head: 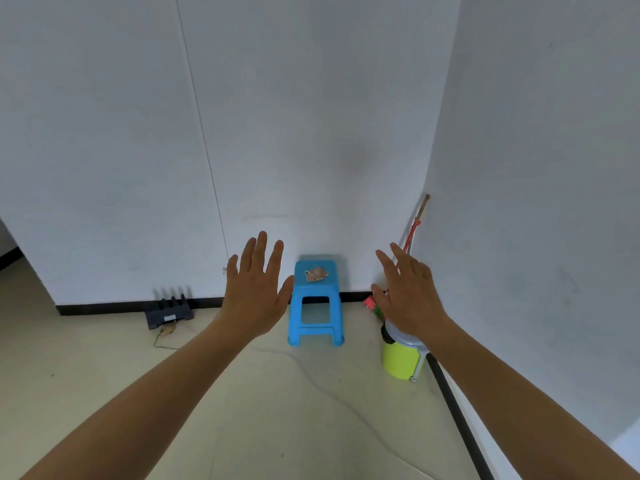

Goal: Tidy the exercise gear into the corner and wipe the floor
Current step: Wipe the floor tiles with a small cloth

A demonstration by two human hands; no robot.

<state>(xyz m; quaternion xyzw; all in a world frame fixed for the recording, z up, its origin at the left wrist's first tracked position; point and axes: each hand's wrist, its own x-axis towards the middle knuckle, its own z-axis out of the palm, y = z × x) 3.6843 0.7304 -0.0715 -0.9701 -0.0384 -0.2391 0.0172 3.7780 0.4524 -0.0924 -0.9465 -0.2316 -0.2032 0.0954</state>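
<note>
Left hand (pixel 254 292) and right hand (pixel 407 296) were raised, fingers spread, holding nothing; blue stool (pixel 316 299) at 12 o'clock between them.

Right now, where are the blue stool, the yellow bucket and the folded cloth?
blue stool (pixel 296 317): head view, left front leg.
yellow bucket (pixel 400 360): head view, side wall.
folded cloth (pixel 316 274): head view, its middle.

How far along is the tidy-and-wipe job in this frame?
Done: nothing I can confirm. In hand: nothing; the left hand and right hand are open and empty. Left: the folded cloth lies on the blue stool, ungripped, so wiping the floor looks unstarted; a green bucket stands by the corner.
</note>
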